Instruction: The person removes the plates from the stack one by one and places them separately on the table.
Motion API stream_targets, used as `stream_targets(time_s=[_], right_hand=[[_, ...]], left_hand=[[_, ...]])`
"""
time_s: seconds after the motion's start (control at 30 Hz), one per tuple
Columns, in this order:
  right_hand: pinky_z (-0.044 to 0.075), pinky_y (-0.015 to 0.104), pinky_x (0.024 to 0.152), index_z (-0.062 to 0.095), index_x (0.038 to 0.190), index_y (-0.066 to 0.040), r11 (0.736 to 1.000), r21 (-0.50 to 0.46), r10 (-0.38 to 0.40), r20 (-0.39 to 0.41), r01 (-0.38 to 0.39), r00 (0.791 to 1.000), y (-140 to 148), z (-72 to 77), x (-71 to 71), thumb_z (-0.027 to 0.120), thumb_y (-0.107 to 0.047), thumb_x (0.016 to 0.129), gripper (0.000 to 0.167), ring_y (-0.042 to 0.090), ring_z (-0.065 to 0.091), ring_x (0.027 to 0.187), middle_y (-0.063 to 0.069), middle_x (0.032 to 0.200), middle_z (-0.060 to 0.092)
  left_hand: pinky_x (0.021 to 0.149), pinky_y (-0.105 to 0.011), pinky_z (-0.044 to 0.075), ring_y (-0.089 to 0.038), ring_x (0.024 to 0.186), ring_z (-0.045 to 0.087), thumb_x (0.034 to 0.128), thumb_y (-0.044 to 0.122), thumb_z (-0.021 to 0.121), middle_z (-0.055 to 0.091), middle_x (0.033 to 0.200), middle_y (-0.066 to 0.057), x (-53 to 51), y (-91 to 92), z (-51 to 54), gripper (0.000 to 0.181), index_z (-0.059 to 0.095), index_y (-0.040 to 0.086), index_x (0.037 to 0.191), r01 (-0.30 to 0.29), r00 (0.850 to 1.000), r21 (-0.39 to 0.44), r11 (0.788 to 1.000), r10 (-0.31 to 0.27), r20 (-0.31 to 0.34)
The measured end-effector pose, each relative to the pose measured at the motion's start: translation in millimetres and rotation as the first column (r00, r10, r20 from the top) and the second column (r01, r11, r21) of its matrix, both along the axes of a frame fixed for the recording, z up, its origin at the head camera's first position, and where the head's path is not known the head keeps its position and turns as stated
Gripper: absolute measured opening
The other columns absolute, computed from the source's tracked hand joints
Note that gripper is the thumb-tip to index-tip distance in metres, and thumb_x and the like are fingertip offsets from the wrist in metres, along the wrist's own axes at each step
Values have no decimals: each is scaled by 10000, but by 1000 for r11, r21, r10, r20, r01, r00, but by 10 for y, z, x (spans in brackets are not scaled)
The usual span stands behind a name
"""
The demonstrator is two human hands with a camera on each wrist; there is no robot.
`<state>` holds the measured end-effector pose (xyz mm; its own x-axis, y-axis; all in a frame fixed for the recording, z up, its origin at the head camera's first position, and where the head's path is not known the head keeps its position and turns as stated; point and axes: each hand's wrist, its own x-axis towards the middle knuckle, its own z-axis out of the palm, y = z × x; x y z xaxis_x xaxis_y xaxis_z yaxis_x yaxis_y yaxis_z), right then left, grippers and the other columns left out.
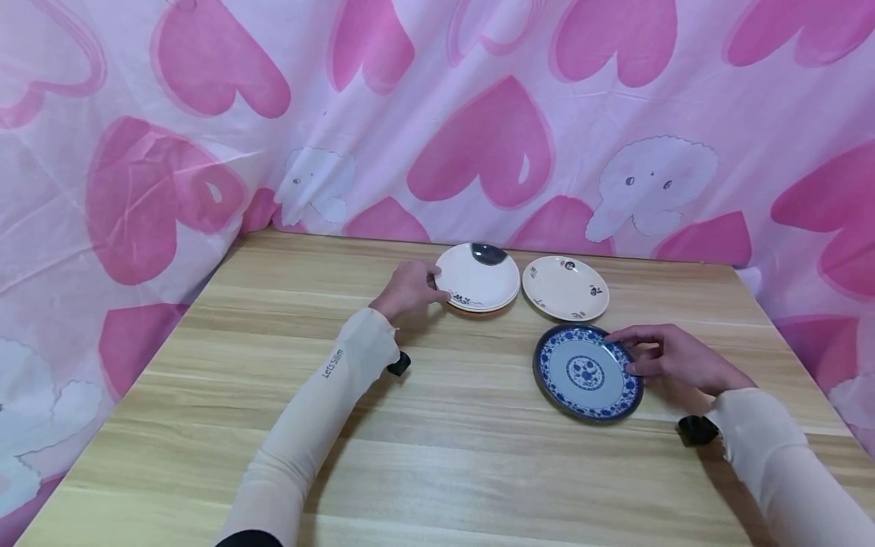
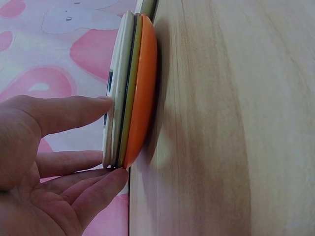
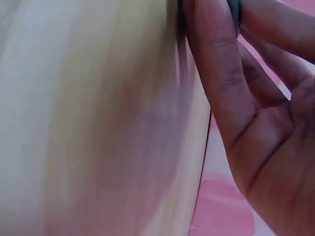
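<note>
My left hand [image 1: 408, 287] grips the near left rim of a plate stack, thumb on top and fingers against the edge. White plates [image 1: 476, 278] with a dark patch and small dark drawings lie uppermost. Below them, the left wrist view shows an olive-edged layer [image 2: 129, 98] and an orange dish [image 2: 145, 88] at the bottom. With my right hand [image 1: 683, 357] I pinch the right rim of a blue-and-white patterned plate [image 1: 586, 372]. In the right wrist view, only a dark bit of its edge [image 3: 235, 14] shows between thumb and fingers.
A cream plate [image 1: 566, 289] with small dark motifs lies right of the stack, just behind the blue-and-white plate. Everything is on a wood-grain table [image 1: 451, 448]. A pink heart-patterned cloth [image 1: 478, 144] hangs behind the table and along its sides.
</note>
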<state>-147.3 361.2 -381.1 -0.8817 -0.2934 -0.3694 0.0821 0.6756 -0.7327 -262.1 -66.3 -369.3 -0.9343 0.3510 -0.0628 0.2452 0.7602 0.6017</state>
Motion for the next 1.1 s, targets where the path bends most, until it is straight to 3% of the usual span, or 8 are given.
stream_targets(time_s=[0.1, 0.27, 0.37, 0.47, 0.67, 0.83, 0.97, 1.1], right_hand=[[621, 293, 806, 592, 1392, -122, 1000, 25, 8, -12, -7, 1000, -28, 10, -9, 699, -42, 884, 525, 276, 584, 1053, 232, 1377, 536], [626, 307, 804, 599, 1382, -101, 999, 48, 7, -18, -7, 1000, -55, 13, -13, 703, -16, 878, 522, 261, 601, 1051, 252, 1375, 542], [625, 304, 806, 605, 1378, -110, 998, 67, 1, -22, 0, 1000, -55, 19, -21, 705, -12, 876, 521, 258, 608, 1046, 247, 1373, 549], [623, 290, 799, 618, 1370, -112, 996, 89, -2, -37, 5, 999, -54, 31, -25, 716, -21, 872, 516, 251, 617, 1013, 245, 1351, 572], [610, 242, 762, 663, 1322, -110, 991, 130, -28, -65, 37, 997, -67, 40, -14, 755, -50, 854, 481, 218, 612, 939, 231, 1297, 645], [584, 226, 715, 696, 1282, -142, 986, 151, -59, -69, 69, 996, -76, 31, -6, 784, -89, 837, 456, 225, 572, 917, 187, 1266, 683], [564, 227, 684, 711, 1259, -142, 983, 165, -66, -83, 79, 994, -78, 11, -3, 796, -117, 832, 436, 217, 554, 900, 174, 1230, 699], [569, 226, 696, 711, 1259, -145, 983, 165, -70, -79, 83, 994, -71, 5, -6, 800, -137, 834, 434, 220, 564, 912, 176, 1239, 694]], left_hand=[[860, -299, 442, -185, 958, 502, 872, 238, 778, 653, 1058, -90, -2, -4, -16, 393, 700, 36, 1200, -2, 1000, -7, 1000, 2, -3], [763, -299, 419, -196, 873, 487, 874, 236, 777, 570, 878, -78, 6, -11, -23, 267, 709, 31, 1030, 9, 1000, 6, 1000, -9, 5], [913, -335, 491, -223, 1018, 548, 875, 230, 777, 666, 1082, -126, 8, -12, -14, 375, 698, 10, 1167, -3, 1000, 19, 1000, 3, 18], [1055, -373, 480, -228, 1156, 550, 873, 227, 778, 651, 1307, -154, 4, -11, 2, 492, 649, 11, 1297, -16, 1000, 24, 1000, 15, 20], [946, -358, 480, -220, 1033, 531, 875, 230, 775, 669, 1154, -155, -6, -11, 18, 413, 689, 13, 1216, 0, 1000, 6, 1000, 0, 1], [1107, -377, 457, -224, 1227, 546, 872, 240, 779, 622, 1388, -150, -4, -8, 8, 547, 617, 21, 1346, -13, 1000, -6, 1000, 13, 16], [941, -330, 485, -214, 1051, 550, 877, 242, 774, 670, 1117, -133, -1, 3, 11, 406, 689, 18, 1205, -2, 1000, -14, 1000, 2, 8], [748, -277, 390, -185, 872, 465, 877, 233, 774, 519, 853, -57, 7, 4, 16, 241, 682, 38, 985, 4, 1000, -12, 1000, -4, -8]])
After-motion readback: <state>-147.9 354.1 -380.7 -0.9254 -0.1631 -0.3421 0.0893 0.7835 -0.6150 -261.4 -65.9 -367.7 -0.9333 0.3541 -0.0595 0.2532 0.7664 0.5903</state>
